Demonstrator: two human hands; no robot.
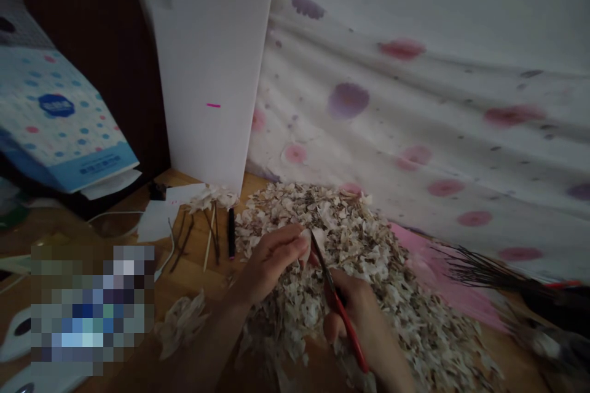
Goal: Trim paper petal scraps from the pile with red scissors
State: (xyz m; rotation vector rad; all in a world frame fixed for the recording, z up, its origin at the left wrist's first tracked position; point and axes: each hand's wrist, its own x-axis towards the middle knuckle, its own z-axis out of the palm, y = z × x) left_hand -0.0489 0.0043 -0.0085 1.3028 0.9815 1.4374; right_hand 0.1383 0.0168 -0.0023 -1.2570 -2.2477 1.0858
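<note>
My left hand pinches a thin, pale, papery piece that looks like a dried petal, in the middle of the view. My right hand is closed around a pair of scissors with red handles and dark blades. The blade tips point up and to the left and lie against the pale piece at my left fingertips. Beneath and behind both hands spreads a large pile of similar pale, curled pieces. How far the blades are apart is hard to make out.
Left of the pile are a black marker, thin brown sticks and white paper. A tall white board stands behind them, beside a flowered cloth. Dark twigs and a pink sheet lie right.
</note>
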